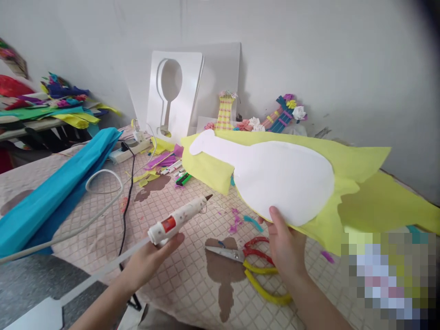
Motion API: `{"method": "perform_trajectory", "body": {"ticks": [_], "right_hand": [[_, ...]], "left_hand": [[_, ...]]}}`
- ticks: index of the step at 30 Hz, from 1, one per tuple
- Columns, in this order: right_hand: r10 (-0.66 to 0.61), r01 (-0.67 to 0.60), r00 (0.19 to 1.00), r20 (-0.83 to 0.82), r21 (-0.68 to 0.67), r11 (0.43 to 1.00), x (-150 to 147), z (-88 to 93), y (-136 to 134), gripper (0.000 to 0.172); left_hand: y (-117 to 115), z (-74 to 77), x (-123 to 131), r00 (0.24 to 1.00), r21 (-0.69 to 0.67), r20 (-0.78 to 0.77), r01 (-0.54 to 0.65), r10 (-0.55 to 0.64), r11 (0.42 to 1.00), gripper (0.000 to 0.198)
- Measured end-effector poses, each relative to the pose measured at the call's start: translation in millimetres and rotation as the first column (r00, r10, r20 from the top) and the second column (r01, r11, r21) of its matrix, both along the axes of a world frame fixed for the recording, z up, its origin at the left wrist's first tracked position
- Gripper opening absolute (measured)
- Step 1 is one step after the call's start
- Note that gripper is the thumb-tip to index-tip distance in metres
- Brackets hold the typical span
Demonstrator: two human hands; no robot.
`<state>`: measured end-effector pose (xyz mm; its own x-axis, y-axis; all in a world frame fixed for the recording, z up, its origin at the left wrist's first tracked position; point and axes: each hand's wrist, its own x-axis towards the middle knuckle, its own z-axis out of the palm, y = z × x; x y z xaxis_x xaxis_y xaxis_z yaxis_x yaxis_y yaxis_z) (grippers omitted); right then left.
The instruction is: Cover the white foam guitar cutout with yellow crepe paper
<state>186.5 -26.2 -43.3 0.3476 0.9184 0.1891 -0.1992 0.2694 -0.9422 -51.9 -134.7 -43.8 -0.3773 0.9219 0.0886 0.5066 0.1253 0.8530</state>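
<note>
My left hand (pixel 154 256) is wrapped round the handle of a white hot glue gun (pixel 182 217), its dark nozzle pointing up and right; a long glue stick trails from its back. My right hand (pixel 283 245) pinches the lower edge of a white spoon-shaped cutout (pixel 285 178), thumb on its face. Behind the cutout lies a sheet of yellow-green crepe paper (pixel 357 165), sticking out on all sides with a ragged edge. Below, between my hands, scissors (pixel 237 254) with red and yellow handles rest on the table, blades pointing left.
Blue crepe paper (pixel 65 188) lies at left beside a white cable (pixel 103 220) and a black cord (pixel 129 197). A power strip (pixel 129 151), paper scraps (pixel 161 160) and a green cutter (pixel 183 179) sit farther back. White boards (pixel 175 91) lean on the wall.
</note>
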Motion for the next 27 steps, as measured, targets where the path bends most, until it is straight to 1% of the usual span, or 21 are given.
{"method": "perform_trajectory", "body": {"ticks": [3, 6, 8, 10, 14, 18, 23, 27], "right_hand": [[0.032, -0.032, 0.999, -0.029, 0.002, 0.999, -1, 4.2, -3, 0.044], [0.06, -0.061, 0.997, -0.052, -0.009, 0.998, -2, 9.8, -6, 0.043], [0.076, -0.078, 0.995, -0.065, -0.023, 0.997, -3, 13.2, -9, 0.043], [0.089, -0.092, 0.993, -0.078, -0.029, 0.995, -4, 15.8, -12, 0.044], [0.115, -0.121, 0.986, -0.123, -0.045, 0.992, -5, 18.8, -16, 0.042], [0.144, -0.152, 0.975, -0.171, -0.038, 0.988, -7, 21.0, -17, 0.042], [0.158, -0.166, 0.972, -0.173, -0.032, 0.986, -7, 22.6, -17, 0.046], [0.163, -0.171, 0.972, -0.168, -0.036, 0.985, -8, 23.8, -17, 0.046]], "left_hand": [[2, 5.7, 13, 0.995, 0.007, 0.06, 0.074, -0.074, 0.997, 0.028], [7, 10.9, 24, 0.987, 0.049, 0.067, 0.142, -0.145, 0.989, 0.024], [10, 11.5, 29, 0.976, 0.061, 0.062, 0.205, -0.209, 0.977, 0.02], [12, 10.2, 32, 0.969, 0.079, 0.059, 0.237, -0.242, 0.968, 0.019], [13, 6.0, 34, 0.965, 0.106, 0.052, 0.252, -0.258, 0.962, 0.017], [12, 3.4, 34, 0.965, 0.101, 0.056, 0.25, -0.256, 0.963, 0.017], [11, 4.1, 35, 0.965, 0.08, 0.063, 0.251, -0.256, 0.965, 0.019], [10, 5.7, 37, 0.971, 0.059, 0.079, 0.221, -0.226, 0.973, 0.021]]}}
